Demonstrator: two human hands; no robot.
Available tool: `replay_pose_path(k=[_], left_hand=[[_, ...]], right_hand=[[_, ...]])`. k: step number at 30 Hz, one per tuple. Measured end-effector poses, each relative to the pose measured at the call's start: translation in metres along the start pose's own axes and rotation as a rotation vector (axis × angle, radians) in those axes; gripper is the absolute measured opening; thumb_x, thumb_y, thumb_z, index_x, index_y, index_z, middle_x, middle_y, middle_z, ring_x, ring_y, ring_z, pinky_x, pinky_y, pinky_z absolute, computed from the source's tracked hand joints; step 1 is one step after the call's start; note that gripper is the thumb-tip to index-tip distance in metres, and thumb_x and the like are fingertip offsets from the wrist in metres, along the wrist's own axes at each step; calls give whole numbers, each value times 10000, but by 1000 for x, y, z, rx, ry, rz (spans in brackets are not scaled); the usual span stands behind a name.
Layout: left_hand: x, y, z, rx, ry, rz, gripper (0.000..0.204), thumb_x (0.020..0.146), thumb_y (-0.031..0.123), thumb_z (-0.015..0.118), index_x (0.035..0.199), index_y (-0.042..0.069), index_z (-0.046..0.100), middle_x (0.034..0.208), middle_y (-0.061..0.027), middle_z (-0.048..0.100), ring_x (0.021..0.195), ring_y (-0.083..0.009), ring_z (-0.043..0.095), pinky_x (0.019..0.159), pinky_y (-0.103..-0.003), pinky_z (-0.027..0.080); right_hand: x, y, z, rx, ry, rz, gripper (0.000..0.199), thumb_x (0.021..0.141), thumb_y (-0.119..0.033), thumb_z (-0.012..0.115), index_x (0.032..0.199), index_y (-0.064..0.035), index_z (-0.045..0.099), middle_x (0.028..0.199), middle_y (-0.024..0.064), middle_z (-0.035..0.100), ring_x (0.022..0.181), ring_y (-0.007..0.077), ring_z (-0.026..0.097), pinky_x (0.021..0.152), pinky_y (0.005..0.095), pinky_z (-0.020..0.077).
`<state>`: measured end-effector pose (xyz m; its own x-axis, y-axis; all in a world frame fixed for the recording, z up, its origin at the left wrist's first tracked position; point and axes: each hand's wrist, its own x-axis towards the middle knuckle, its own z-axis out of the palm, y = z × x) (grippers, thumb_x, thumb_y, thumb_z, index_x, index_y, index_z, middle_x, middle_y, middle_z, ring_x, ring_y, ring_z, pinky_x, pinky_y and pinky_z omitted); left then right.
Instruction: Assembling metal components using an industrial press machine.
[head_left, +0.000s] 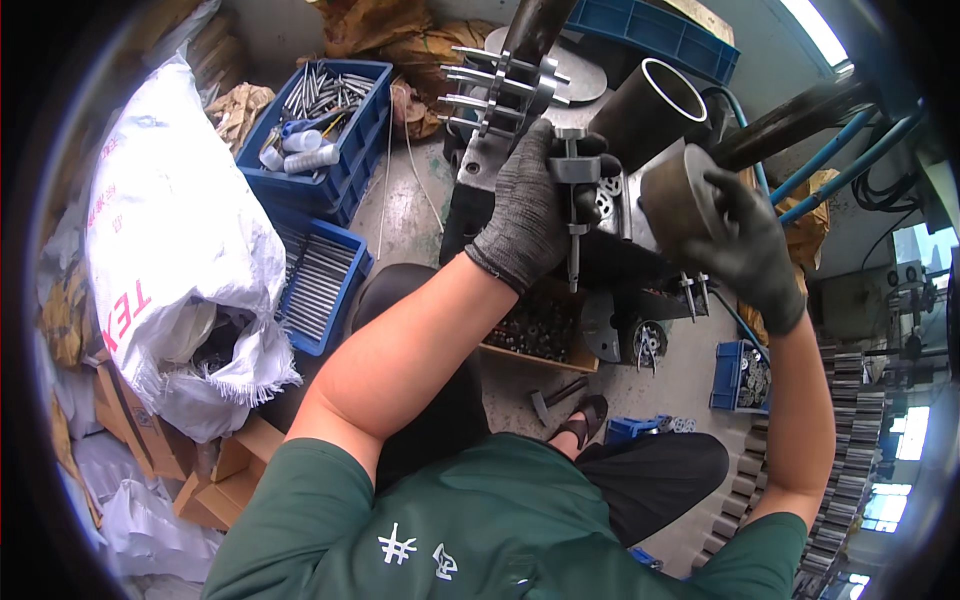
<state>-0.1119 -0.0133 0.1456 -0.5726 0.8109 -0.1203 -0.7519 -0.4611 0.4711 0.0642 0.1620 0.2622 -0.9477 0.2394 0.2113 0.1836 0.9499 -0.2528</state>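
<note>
My left hand (pixel 525 205), in a dark grey knit glove, is closed round a grey metal shaft with crosspieces (pixel 575 172), held upright over the metal bench block (pixel 482 172). My right hand (pixel 755 250), also gloved and slightly blurred, grips a short, thick metal cylinder (pixel 668 205) from its right side. Just beyond both hands stands a wide dark steel tube (pixel 640 115), its open end up. Several similar metal shafts with crosspieces (pixel 495 95) stand in a row beyond my left hand. Small pale metal plates (pixel 607 195) lie between my hands.
To the left, a blue crate (pixel 350 180) holds metal rods and bottles, with a blue tray (pixel 345 290) of rods below. A large white woven sack (pixel 170 230) stands farther left. A hammer (pixel 545 402) lies on the floor near my foot. Blue hoses (pixel 850 165) run at the right.
</note>
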Motion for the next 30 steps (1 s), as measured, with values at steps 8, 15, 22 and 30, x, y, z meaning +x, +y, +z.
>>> replay_pose_path(k=[8,15,22,30], left_hand=[[-2,-12,5,-27,-98,-23,376,980,419,621,1043,52,678,845,-123,729,491,-128,597,454,-244,510],[5,-21,4,93,-31,42,259,923,315,709,1019,76,683,801,-76,723,487,-110,575,446,-229,467],[8,-26,7,20,-23,-90,478,1057,470,412,1040,82,691,837,-97,745,479,-105,564,465,-259,492],[1,-32,12,71,-2,-171,462,1058,456,427,1066,67,677,855,-125,741,484,-124,582,458,-261,511]], right_hand=[[-112,-8,142,617,-567,446,829,645,-280,902,1357,3,586,1161,175,690,1069,273,678,961,376,551],[-106,28,311,275,-489,201,745,649,-407,835,1280,-45,674,1168,236,719,1075,416,692,994,454,539],[-90,31,393,299,-518,239,703,697,-413,754,1344,-155,661,1197,262,702,1101,416,685,994,462,540],[-129,64,366,83,-74,321,587,816,-335,752,1352,-131,630,1370,255,576,1229,464,556,1035,527,476]])
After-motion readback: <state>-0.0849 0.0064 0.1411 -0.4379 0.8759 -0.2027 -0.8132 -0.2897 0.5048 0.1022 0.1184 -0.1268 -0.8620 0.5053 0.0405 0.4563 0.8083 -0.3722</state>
